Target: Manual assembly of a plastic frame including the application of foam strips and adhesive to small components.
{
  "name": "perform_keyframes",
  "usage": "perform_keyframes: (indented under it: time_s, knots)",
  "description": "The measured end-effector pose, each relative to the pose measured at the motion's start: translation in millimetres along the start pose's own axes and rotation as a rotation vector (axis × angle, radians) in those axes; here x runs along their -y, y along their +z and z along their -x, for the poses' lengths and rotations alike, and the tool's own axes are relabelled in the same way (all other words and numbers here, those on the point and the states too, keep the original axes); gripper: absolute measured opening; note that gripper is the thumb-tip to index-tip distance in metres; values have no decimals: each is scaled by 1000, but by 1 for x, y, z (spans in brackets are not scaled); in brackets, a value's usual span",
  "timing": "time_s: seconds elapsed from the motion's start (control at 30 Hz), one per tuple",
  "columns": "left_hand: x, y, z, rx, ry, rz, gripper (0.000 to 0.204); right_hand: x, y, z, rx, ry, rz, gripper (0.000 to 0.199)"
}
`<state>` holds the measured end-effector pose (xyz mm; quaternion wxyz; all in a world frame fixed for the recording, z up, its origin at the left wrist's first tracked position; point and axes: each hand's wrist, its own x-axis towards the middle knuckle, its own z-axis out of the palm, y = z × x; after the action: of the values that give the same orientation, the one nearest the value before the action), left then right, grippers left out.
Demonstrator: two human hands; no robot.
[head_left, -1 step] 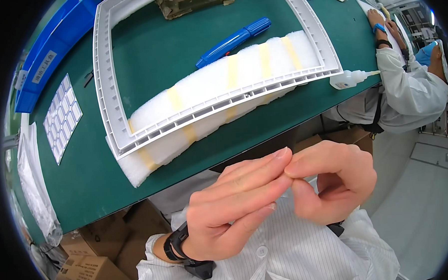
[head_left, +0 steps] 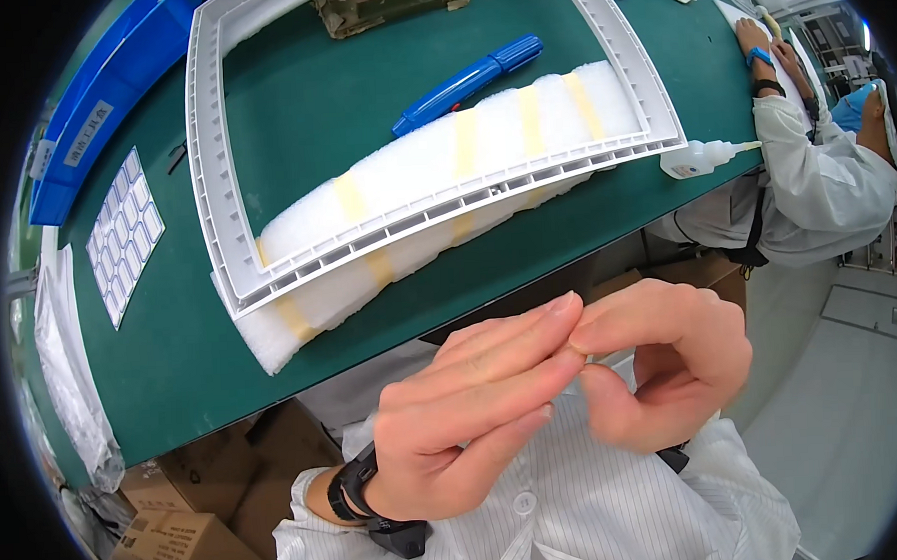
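Here both hands are raised close to the chest, below the near edge of the green worktop (head_left: pixel 171 342). The left hand (head_left: pixel 464 409) has its fingers stretched out, their tips meeting the right hand (head_left: pixel 662 366), whose fingers curl in narrow, thumb against forefinger, at the same spot. Whether anything is pinched between them cannot be told; nothing shows clearly there. A dark wristband (head_left: pixel 352 484) sits on the left wrist.

On the worktop, well apart from the hands, lies a white ribbed frame (head_left: pixel 209 190), resting across a long white foam strip (head_left: pixel 433 156) banded with yellow tape. A blue marker (head_left: pixel 465 82) lies inside the frame, just beyond the foam. A small white glue bottle (head_left: pixel 698 156) lies by the frame's right corner. A label sheet (head_left: pixel 124 234) and a blue bin (head_left: pixel 100 95) sit at left. Another person in white (head_left: pixel 824 178) works at far right.
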<state>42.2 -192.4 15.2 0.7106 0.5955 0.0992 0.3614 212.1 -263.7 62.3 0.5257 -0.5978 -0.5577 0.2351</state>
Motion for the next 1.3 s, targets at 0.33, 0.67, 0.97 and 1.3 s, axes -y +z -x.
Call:
perform_keyframes:
  time_s: [0.33, 0.67, 0.97, 1.3]
  knots:
    - [6, -1, 2, 44, 35, -66, 36, -4, 9, 7, -65, -41, 57, 22]
    - [2, -1, 5, 25, -75, 15, 37, -2, 7, 11, -63, 4, 117, 23]
    - [-1, -2, 3, 28, -94, -87, 36, -11, 9, 10, -79, -70, 117, 23]
    - [2, 0, 5, 5, -132, -73, 35, -13, 8, 9, -64, -64, 165, 21]
